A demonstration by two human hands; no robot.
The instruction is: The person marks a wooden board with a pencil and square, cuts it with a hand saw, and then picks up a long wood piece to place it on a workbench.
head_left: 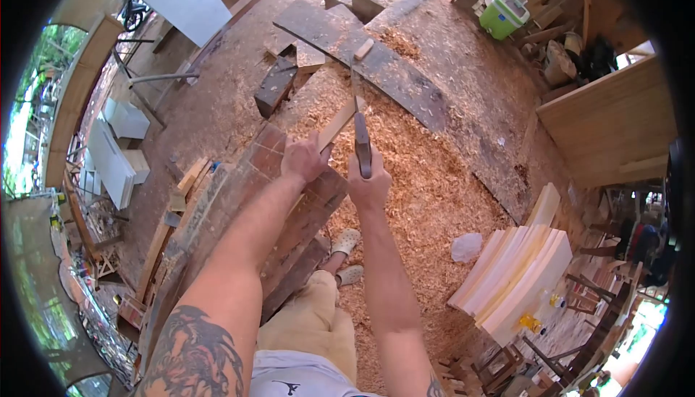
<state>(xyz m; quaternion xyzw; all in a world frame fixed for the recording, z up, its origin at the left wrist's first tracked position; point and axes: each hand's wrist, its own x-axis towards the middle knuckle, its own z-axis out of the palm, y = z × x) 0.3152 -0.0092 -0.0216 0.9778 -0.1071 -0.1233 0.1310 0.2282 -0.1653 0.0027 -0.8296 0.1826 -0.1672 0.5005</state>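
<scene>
My left hand [304, 158] is closed on a narrow light wooden piece [337, 125], which sticks out past the far end of the dark workbench [269, 152]. My right hand [370, 180] is wrapped round the dark handle of a saw [362, 133]. The thin saw blade points away from me, and its near part is beside the outer end of the wooden piece. Whether the teeth touch the wood cannot be made out. My left fingertips are partly hidden behind the hand.
Shavings [413, 180] cover the floor around my shoes. Dark boards [405, 78] lie ahead, with a small wood block [363, 49] on one. Stacked pale planks [514, 274] stand at right, near a white bag [466, 247]. A green container [504, 15] is at the upper right.
</scene>
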